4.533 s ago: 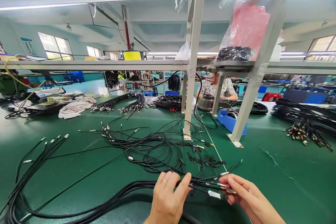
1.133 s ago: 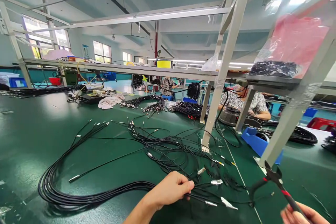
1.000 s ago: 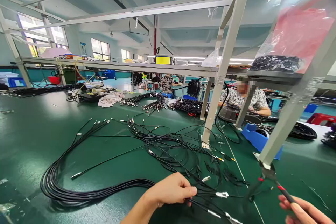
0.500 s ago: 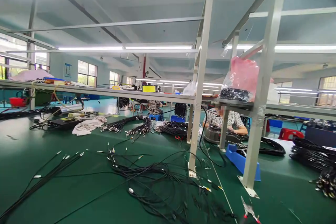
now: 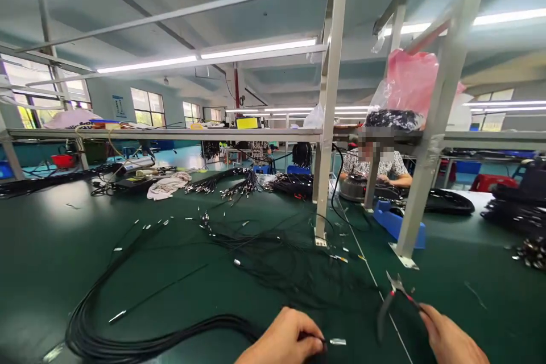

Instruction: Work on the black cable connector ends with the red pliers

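Note:
My left hand (image 5: 288, 336), at the bottom middle, is closed around a black cable; a silver-tipped cable end (image 5: 338, 342) pokes out just past the fingertips. Behind that wrist, a curved bundle of black cables (image 5: 91, 304) sweeps across the green table to the left. At the lower right, my right hand (image 5: 454, 338) grips one handle of the cutting pliers (image 5: 396, 290). Their jaws are spread and point away from me; the other dark handle stands apart. More loose black cables (image 5: 264, 256) with small white and yellow labels lie beyond my hands.
White shelf posts (image 5: 330, 125) rise from the green table (image 5: 34, 250). A blue tape dispenser (image 5: 401, 224) sits beside the right post. Farther back are a white cloth (image 5: 168, 185), several cable bundles (image 5: 294, 183), and a person (image 5: 394, 168) seated across the table.
Both hands have come into view, the left on a cable and the right on the pliers. The view has tilted, and the left cable bundle now curves toward me.

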### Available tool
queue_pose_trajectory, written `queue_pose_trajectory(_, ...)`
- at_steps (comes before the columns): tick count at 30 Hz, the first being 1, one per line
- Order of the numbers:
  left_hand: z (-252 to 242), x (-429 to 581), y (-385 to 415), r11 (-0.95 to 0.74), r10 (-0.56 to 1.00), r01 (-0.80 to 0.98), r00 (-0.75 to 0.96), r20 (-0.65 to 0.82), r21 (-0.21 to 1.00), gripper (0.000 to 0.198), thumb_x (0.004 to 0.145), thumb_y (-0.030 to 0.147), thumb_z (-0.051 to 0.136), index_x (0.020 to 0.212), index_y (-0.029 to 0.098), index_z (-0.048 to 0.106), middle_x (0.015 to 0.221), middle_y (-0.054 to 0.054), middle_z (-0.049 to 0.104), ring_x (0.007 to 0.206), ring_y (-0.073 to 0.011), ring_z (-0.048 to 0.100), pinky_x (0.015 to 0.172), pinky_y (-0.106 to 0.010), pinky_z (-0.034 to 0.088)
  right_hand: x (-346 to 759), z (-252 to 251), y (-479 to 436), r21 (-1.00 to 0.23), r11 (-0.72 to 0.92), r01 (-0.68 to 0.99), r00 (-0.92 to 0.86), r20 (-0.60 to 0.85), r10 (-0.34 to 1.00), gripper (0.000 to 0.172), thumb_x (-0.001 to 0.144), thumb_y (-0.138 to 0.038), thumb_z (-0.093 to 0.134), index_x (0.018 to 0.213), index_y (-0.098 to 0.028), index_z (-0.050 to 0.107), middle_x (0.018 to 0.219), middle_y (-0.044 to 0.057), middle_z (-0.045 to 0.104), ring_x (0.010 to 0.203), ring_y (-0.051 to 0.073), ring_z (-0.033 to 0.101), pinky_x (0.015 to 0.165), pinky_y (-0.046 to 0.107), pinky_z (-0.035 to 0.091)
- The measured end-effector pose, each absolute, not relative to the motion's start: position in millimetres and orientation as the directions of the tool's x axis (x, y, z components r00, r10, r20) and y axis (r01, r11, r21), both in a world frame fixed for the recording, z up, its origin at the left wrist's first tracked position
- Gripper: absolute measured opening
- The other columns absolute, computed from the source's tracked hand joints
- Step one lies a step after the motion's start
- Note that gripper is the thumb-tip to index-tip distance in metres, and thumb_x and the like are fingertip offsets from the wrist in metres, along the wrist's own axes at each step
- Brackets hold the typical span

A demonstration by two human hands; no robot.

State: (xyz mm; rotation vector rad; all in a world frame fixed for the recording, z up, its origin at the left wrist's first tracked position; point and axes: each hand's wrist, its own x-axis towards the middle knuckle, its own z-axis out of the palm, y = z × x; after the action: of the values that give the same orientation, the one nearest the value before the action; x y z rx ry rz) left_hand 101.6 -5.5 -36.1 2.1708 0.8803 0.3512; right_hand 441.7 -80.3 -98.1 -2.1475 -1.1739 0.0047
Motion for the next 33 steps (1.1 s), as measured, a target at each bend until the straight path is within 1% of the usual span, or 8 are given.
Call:
queue_pose_trajectory(2, -42, 105, -11, -0.508, 0.71, 0.508, 0.705, 0.004, 0.696, 0.017, 0.084, 0.012, 0.068, 0.092, 0.021, 0.08, 0.089, -0.001, 0.076, 0.091, -0.0185, 0.068, 0.088, -0.028, 0.048, 439, -96, -81, -0.592, -0.375, 0.714, 0.622, 0.29, 0.727, 0.048, 0.084, -0.052, 0.029, 0.093, -0.025, 0.068, 0.093, 0.013, 0.075, 0.076, 0.033, 0.07, 0.065, 0.045, 0.053)
queue_pose_trajectory(4, -48, 108, -13, -0.541, 0.726, 0.536, 0.687, 0.038, 0.648, 0.017, 0.085, 0.011, 0.068, 0.093, 0.02, 0.08, 0.093, -0.004, 0.075, 0.095, -0.0199, 0.066, 0.099, -0.033, 0.044, 435, -92, -82, -0.621, -0.366, 0.693, 0.636, 0.288, 0.716, 0.051, 0.082, -0.057, 0.029, 0.098, -0.027, 0.066, 0.1, 0.011, 0.074, 0.08, 0.033, 0.069, 0.067, 0.045, 0.052)
queue_pose_trajectory(8, -59, 110, -15, -0.58, 0.744, 0.574, 0.662, 0.089, 0.578, 0.02, 0.091, 0.013, 0.06, 0.097, 0.019, 0.078, 0.099, -0.008, 0.071, 0.099, -0.0217, 0.062, 0.11, -0.042, 0.036, 427, -84, -84, -0.661, -0.345, 0.666, 0.649, 0.285, 0.706, 0.056, 0.08, -0.062, 0.027, 0.104, -0.027, 0.063, 0.101, 0.01, 0.071, 0.084, 0.031, 0.067, 0.071, 0.045, 0.051)
queue_pose_trajectory(12, -63, 110, -16, -0.606, 0.731, 0.564, 0.673, 0.112, 0.562, 0.019, 0.093, 0.013, 0.059, 0.094, 0.02, 0.076, 0.092, -0.005, 0.07, 0.092, -0.0189, 0.062, 0.108, -0.039, 0.039, 416, -79, -82, -0.677, -0.318, 0.664, 0.631, 0.278, 0.725, 0.06, 0.079, -0.072, 0.029, 0.102, -0.026, 0.06, 0.1, 0.009, 0.068, 0.089, 0.03, 0.065, 0.076, 0.044, 0.051)
queue_pose_trajectory(16, -60, 109, -17, -0.611, 0.731, 0.553, 0.669, 0.136, 0.566, 0.014, 0.09, 0.01, 0.062, 0.094, 0.019, 0.072, 0.089, -0.002, 0.07, 0.087, -0.0172, 0.061, 0.099, -0.035, 0.044, 397, -79, -72, -0.649, -0.32, 0.691, 0.606, 0.278, 0.745, 0.079, 0.069, -0.087, 0.039, 0.107, -0.021, 0.06, 0.093, 0.01, 0.065, 0.09, 0.032, 0.063, 0.079, 0.046, 0.05)
queue_pose_trajectory(21, -58, 108, -20, -0.612, 0.737, 0.55, 0.658, 0.157, 0.568, 0.015, 0.09, 0.008, 0.061, 0.088, 0.021, 0.069, 0.09, -0.001, 0.069, 0.091, -0.0178, 0.059, 0.101, -0.038, 0.042, 375, -85, -60, -0.57, -0.318, 0.757, 0.566, 0.331, 0.755, 0.097, 0.059, -0.092, 0.042, 0.116, -0.015, 0.057, 0.101, 0.015, 0.064, 0.102, 0.038, 0.06, 0.086, 0.052, 0.047)
queue_pose_trajectory(28, -61, 108, -19, -0.592, 0.751, 0.553, 0.642, 0.153, 0.587, 0.014, 0.089, 0.008, 0.062, 0.086, 0.02, 0.069, 0.093, -0.001, 0.068, 0.096, -0.018, 0.059, 0.104, -0.039, 0.04, 365, -87, -59, -0.523, -0.338, 0.783, 0.554, 0.339, 0.76, 0.096, 0.062, -0.091, 0.04, 0.118, -0.014, 0.056, 0.101, 0.014, 0.064, 0.102, 0.037, 0.061, 0.084, 0.051, 0.047)
queue_pose_trajectory(33, -60, 109, -19, -0.58, 0.758, 0.557, 0.635, 0.145, 0.594, 0.015, 0.087, 0.007, 0.063, 0.086, 0.02, 0.07, 0.094, -0.001, 0.069, 0.097, -0.0184, 0.059, 0.102, -0.037, 0.042, 364, -85, -61, -0.52, -0.341, 0.783, 0.554, 0.335, 0.762, 0.097, 0.061, -0.089, 0.04, 0.121, -0.015, 0.055, 0.102, 0.014, 0.063, 0.105, 0.038, 0.059, 0.085, 0.052, 0.046)
